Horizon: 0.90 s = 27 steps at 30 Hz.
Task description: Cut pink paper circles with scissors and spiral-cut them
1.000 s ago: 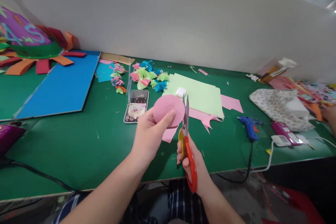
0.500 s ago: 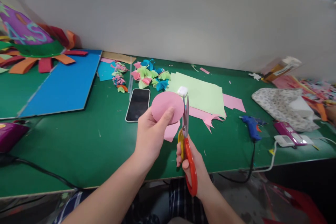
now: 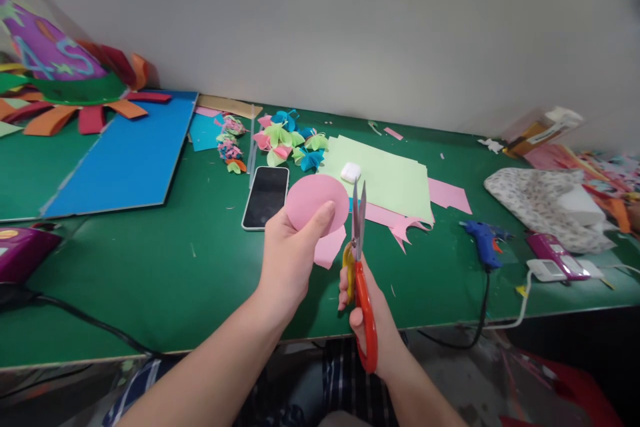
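Observation:
Pinched between the thumb and fingers of my left hand [image 3: 287,257] is a round pink paper disc [image 3: 313,201], held up over the table. My right hand [image 3: 373,313] grips a pair of scissors [image 3: 358,233] with one red and one yellow handle. Their blades point upward, slightly parted, just right of the disc and not touching it. A pink paper scrap [image 3: 331,248] lies below the disc. Behind the blades are light green sheets [image 3: 395,177] with a small white case [image 3: 351,172] on them. Left of the disc rests a phone [image 3: 267,197].
Folded paper flowers [image 3: 287,138] sit behind the phone. At left are a blue board [image 3: 130,153] and a purple decorated hat [image 3: 63,60]. A blue glue gun [image 3: 484,243], a purple power strip [image 3: 557,255] and patterned cloth [image 3: 545,203] lie at right, with cords over the green table's [image 3: 215,307] front edge.
The scissors have moved slightly right, away from the disc, so a gap now shows between them. The disc stays in my left hand. The whole view has shifted a little.

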Each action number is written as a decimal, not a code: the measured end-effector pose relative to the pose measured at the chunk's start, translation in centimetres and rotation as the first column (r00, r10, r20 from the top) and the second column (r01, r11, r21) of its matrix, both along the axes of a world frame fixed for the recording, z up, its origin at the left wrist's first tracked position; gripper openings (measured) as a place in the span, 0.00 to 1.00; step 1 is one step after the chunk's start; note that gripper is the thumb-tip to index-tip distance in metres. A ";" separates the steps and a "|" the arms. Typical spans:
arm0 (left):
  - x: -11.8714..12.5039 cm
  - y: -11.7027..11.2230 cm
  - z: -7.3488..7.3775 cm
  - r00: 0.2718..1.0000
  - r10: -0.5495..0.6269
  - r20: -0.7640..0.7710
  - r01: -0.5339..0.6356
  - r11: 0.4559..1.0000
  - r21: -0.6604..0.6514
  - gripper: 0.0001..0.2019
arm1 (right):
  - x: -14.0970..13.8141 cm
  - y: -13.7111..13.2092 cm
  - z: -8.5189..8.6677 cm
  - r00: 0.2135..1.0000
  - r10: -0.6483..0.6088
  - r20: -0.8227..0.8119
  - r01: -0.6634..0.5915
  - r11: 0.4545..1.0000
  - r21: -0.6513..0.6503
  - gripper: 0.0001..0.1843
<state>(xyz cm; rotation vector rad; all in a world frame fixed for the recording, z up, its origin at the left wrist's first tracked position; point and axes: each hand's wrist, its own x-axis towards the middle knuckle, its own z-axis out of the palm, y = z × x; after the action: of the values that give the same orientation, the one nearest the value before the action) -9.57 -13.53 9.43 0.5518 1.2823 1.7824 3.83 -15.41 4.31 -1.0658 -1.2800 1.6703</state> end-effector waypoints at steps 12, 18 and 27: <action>0.2 -0.1 0.0 1.000 0.008 0.000 -0.008 1.000 0.030 0.14 | 0.2 -0.6 -1.6 1.000 0.004 -0.028 -0.007 0.990 -0.139 0.43; 0.3 0.0 -0.1 1.000 0.011 0.005 -0.011 1.000 0.015 0.15 | 0.3 -0.6 -2.0 0.999 0.050 -0.016 -0.052 0.988 -0.146 0.40; 0.5 -0.1 -0.5 1.000 -0.005 0.010 0.005 0.999 0.043 0.12 | 0.2 -0.6 -2.1 0.994 0.043 -0.098 -0.052 0.995 -0.086 0.46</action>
<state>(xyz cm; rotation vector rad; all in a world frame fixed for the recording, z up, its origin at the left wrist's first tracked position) -9.10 -13.65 8.96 0.5681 1.2371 1.8101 4.02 -15.98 2.24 -1.0004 -1.1877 1.8064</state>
